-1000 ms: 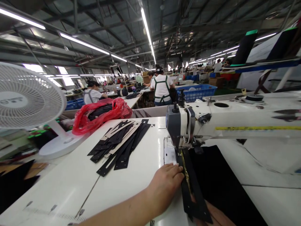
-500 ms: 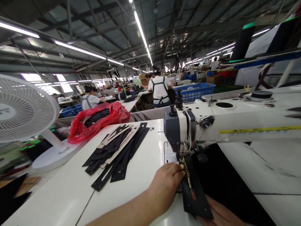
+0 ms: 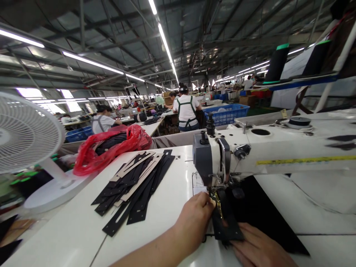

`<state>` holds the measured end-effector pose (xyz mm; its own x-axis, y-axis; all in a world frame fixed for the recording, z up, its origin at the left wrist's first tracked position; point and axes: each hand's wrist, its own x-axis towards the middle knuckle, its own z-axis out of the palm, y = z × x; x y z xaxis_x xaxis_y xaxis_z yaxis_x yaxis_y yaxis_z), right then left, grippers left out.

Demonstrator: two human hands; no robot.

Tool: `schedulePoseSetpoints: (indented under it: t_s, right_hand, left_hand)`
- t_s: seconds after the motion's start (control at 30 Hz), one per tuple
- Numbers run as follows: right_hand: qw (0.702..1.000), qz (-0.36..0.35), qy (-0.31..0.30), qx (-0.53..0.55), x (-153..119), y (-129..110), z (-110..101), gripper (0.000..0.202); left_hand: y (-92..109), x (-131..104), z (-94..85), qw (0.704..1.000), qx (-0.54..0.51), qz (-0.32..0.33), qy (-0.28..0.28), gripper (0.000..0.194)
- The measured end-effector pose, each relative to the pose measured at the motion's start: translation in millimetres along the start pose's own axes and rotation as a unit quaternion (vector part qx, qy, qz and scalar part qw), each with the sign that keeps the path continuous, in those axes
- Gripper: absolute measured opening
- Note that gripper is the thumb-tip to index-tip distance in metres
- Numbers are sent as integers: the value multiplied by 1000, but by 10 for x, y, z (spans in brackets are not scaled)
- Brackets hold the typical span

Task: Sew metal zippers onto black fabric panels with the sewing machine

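Observation:
A black slotted strip (image 3: 228, 222) with a gold-toothed zipper (image 3: 218, 204) showing in its slot lies under the needle area of a white sewing machine (image 3: 294, 148). My left hand (image 3: 196, 215) is closed at the strip's left edge, fingertips bent close to the presser foot. At the near right corner, my right hand (image 3: 258, 244) grips the strip's end, its fingers partly smeared by motion. A wide piece of black material (image 3: 267, 215) extends to the right beneath the machine arm. The needle's tip is hidden.
Left of the machine lies a loose pile of black and beige slotted strips (image 3: 136, 185). Behind it sits a red plastic bag (image 3: 136, 139) with dark pieces inside. A white fan (image 3: 27, 133) stands at far left. Co-workers sit beyond, near a blue crate (image 3: 226, 114).
The strip has slid a little farther under the machine. My right hand has moved forward and shows more at the strip's near end. My left hand remains beside the presser foot.

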<state>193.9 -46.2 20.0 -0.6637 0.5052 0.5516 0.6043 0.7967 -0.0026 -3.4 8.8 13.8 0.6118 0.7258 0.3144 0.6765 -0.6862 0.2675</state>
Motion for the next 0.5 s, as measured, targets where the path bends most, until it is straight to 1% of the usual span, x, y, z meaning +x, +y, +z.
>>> schedulePoseSetpoints:
  t_s: [0.07,0.13,0.17,0.23,0.3,0.37,0.43,0.5]
  right_hand:
    - [999,47,-2,4,53,54,3,37]
    - [994,106,-7,6,131,134,51,38]
    - [991,129,-17,17,179,179,82,36]
    - [983,161,-58,60,279,269,138,30]
    - [977,162,-96,105,364,348,169,24]
    - [973,157,-112,126,417,421,181,19]
    - [973,165,-109,123,439,495,198,17]
    - [971,189,-93,114,442,571,228,24]
  left_hand:
    - [22,-2,-30,1000,5,3,-5,19]
    - [48,-9,-61,1000,9,0,-5,20]
    - [62,-16,-74,1000,8,-3,-4,23]
    - [85,-36,-88,1000,-1,-10,2,29]
    - [100,-62,-83,1000,-14,-14,10,32]
    - [107,-90,-60,999,-23,-13,21,34]
    - [109,-115,-27,999,-23,-13,42,36]
    - [111,-133,6,998,-14,-12,63,35]
